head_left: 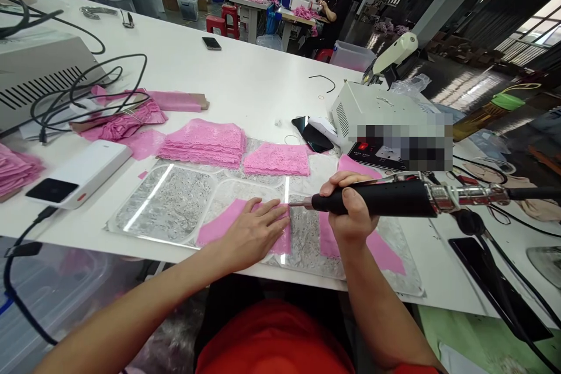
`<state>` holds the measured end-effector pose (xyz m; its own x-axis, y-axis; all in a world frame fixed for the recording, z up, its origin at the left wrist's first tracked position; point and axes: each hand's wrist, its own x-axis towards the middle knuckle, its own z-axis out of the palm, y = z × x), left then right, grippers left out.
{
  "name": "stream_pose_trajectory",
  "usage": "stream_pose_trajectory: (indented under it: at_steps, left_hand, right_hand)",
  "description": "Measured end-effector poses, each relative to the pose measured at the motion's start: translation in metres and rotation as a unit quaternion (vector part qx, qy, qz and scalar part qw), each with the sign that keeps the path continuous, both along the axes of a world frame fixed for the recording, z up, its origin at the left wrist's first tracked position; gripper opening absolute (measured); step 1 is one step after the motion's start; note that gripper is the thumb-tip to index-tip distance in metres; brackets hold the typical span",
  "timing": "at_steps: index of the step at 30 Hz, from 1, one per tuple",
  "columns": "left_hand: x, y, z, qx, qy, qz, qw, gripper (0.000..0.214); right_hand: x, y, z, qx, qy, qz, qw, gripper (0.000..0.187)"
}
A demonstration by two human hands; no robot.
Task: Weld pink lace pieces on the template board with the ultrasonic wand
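Note:
My left hand [256,228] lies flat with its fingers stretched out, pressing on a pink fabric piece [221,223]. My right hand [353,216] is wrapped round a black corded hand tool [385,197] with a narrow metal tip. That tip reaches the right edge of the fabric, close to my left fingertips; whether it touches cannot be made out. A second pink piece [388,252] lies partly behind my right hand and wrist. Both pieces rest on a grey marbled board [164,204]. Beyond my hands sit a stack of pink lace pieces [201,143] and a lower one [277,159].
A grey control box [372,108] stands at the right, and another vented box [39,73] at the left with looped black cables. A white power bank [99,166] lies left on the white table [258,79]. Phones are farther back. A person [335,11] sits at a sewing machine.

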<state>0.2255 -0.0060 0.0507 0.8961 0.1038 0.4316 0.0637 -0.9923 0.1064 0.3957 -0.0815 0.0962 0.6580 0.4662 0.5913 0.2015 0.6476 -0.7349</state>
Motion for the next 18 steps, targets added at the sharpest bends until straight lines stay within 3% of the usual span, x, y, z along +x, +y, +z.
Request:
stream_pose_trajectory:
  at_steps: [8, 13, 18]
  left_hand:
    - [-0.020, -0.014, 0.015, -0.048, -0.013, -0.030, 0.998, 0.026]
    - [-0.040, -0.034, 0.003, -0.065, -0.038, -0.014, 0.997, 0.026]
    - [-0.042, -0.040, -0.007, -0.052, -0.054, -0.003, 0.997, 0.029]
  right_hand:
    - [0.003, -0.016, 0.010, -0.001, 0.058, 0.002, 0.998, 0.012]
    - [-0.002, -0.040, 0.013, -0.038, 0.076, 0.070, 0.994, 0.015]
    - [-0.005, -0.053, 0.011, -0.049, 0.060, 0.098, 0.992, 0.015]
